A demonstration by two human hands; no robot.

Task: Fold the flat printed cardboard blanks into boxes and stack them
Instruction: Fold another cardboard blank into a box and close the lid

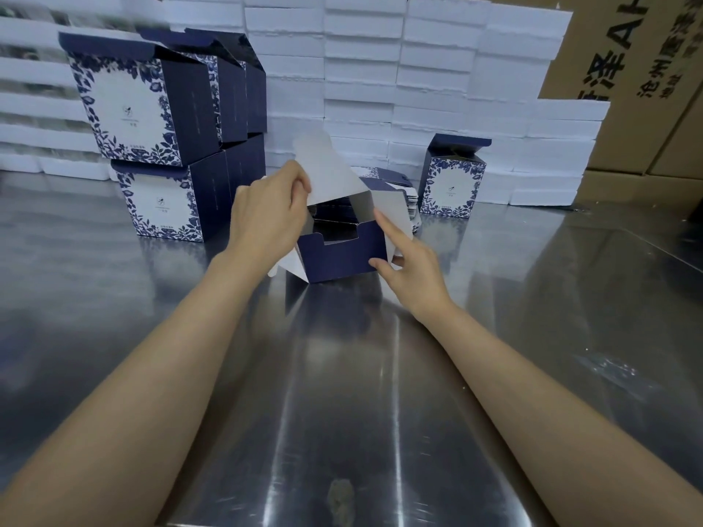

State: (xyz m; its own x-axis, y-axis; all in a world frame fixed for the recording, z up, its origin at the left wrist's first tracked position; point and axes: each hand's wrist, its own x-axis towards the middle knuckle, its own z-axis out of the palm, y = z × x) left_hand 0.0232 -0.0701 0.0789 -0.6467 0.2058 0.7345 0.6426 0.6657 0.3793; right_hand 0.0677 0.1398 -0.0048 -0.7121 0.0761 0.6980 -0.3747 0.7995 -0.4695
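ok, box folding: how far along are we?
Done: folded boxes stacked two high at left, plus a lone box standing at right, not on the stack. In hand: a half-folded box; the left hand pinches its white flap, the right hand holds its near corner. Left: finishing and stacking it, then the pile of flat blanks behind it; how many, I cannot tell.

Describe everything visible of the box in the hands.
The box is half-folded cardboard, navy outside and plain white inside. It sits tilted on the steel table, one lower corner down, its open top towards the camera. A tall white flap rises from it, pinched by the left hand. The right hand grips its right corner, index finger laid straight along a white side panel.
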